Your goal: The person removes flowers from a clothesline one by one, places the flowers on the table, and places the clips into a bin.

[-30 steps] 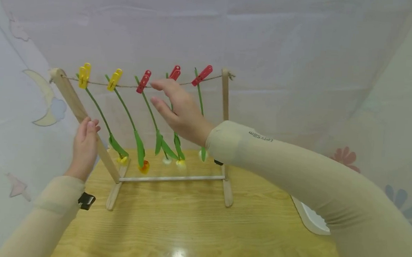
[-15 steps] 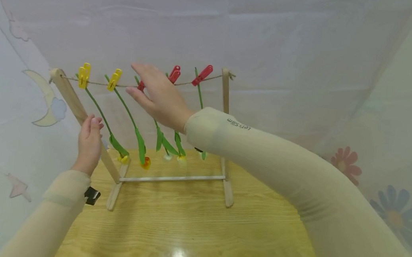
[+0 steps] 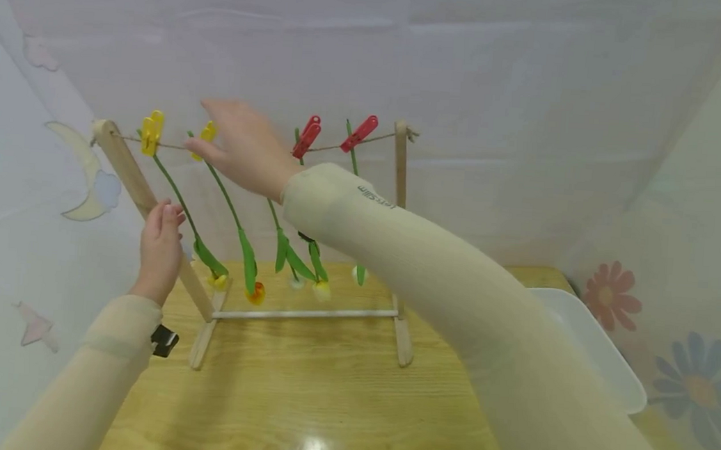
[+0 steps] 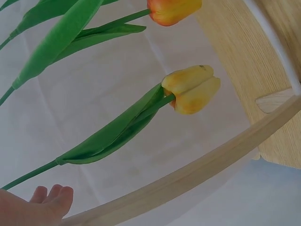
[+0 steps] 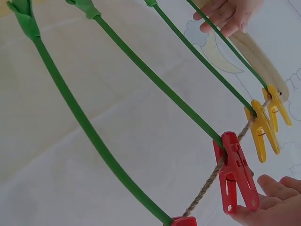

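Several tulips hang head-down from a twine line (image 5: 203, 194), each stem held by a clothespin. My right hand (image 3: 249, 149) is raised at the line, fingers extended and holding nothing. In the head view it hides the middle red clothespin (image 5: 237, 174); the right wrist view has its fingers right beside that clip. Further left are two yellow clothespins (image 3: 151, 134). Two more red clothespins (image 3: 359, 134) are at the right. My left hand (image 3: 160, 249), fingers loosely bent, is at the left wooden post (image 3: 127, 167), near the stem of a yellow tulip (image 4: 190, 90). An orange tulip (image 4: 175, 10) hangs beside it.
The wooden stand's right post (image 3: 400, 165) and a white lower bar (image 3: 304, 313) frame the flowers over a wood-grain table (image 3: 323, 397). A white tray (image 3: 614, 361) lies at the right, partly behind my right sleeve. A pale cloth (image 3: 502, 88) covers the wall behind.
My right hand has moved left along the line, from near the middle red clothespin to beside the second yellow one. My left hand has shifted slightly right. The clothespins and tulips keep their places.
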`<action>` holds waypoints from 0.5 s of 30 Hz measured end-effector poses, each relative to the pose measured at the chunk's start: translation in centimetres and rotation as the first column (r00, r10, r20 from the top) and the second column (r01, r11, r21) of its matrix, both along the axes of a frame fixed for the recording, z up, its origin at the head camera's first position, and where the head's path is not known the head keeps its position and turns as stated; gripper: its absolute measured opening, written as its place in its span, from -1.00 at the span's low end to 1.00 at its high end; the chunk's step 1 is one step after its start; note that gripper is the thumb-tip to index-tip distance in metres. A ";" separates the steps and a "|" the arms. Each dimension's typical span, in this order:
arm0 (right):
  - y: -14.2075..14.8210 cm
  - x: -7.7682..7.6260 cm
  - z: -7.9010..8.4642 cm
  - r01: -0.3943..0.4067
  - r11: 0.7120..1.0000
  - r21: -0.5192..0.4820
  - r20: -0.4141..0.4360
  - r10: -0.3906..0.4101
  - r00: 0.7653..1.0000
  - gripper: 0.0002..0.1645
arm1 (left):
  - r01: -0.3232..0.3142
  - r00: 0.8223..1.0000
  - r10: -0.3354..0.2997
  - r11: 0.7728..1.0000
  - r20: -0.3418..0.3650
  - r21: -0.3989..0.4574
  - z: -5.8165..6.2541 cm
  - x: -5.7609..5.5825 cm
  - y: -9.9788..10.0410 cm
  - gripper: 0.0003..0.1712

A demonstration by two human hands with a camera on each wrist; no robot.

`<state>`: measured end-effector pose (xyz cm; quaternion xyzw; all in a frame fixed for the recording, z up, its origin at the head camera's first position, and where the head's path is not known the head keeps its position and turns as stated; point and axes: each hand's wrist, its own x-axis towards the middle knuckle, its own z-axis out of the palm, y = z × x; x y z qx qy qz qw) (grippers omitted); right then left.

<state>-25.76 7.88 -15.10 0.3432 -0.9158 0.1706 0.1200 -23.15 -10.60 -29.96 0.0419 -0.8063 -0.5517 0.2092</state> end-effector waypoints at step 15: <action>-4.5 -0.8 1.1 0.121 0.973 0.196 -0.066 -0.110 0.992 -0.19 | -0.024 1.000 0.024 1.000 0.007 -0.018 0.6 0.3 -0.4 -0.37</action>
